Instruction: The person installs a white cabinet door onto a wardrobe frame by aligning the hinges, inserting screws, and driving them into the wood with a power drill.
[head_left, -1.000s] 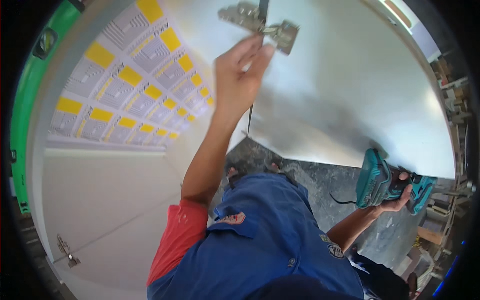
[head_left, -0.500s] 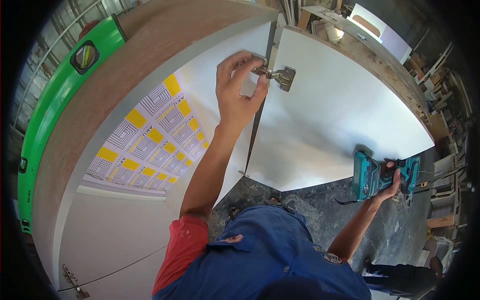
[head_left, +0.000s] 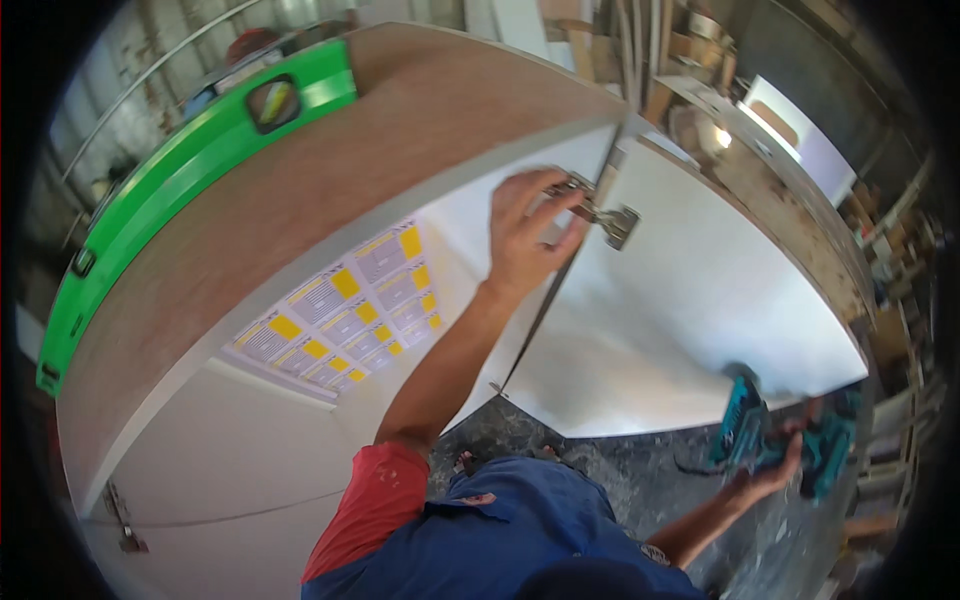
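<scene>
My left hand (head_left: pixel 522 238) is raised to the metal cabinet hinge (head_left: pixel 621 228), with thumb and fingers curled around its arm at the cabinet's inner side wall. The hinge's cup end sits on the white door (head_left: pixel 660 340), which stands swung out to the right. Down at the right, my right hand (head_left: pixel 778 470) grips a teal cordless drill (head_left: pixel 738 425) near the door's lower edge; motion blurs the drill. A second, lower hinge (head_left: pixel 500 390) shows small at the gap between door and cabinet.
A green spirit level (head_left: pixel 190 190) lies along the brown cabinet top (head_left: pixel 300 170). Patterned sheeting with yellow blocks (head_left: pixel 345 310) lines the cabinet inside. Another hinge (head_left: pixel 124 520) is at the lower left. Wood scraps (head_left: pixel 890 220) crowd the right side beyond the dark floor (head_left: pixel 600 480).
The view has shifted, so cabinet, door and left hand appear lower and further right. My left hand stays at the hinge, and the drill stays in my right hand.
</scene>
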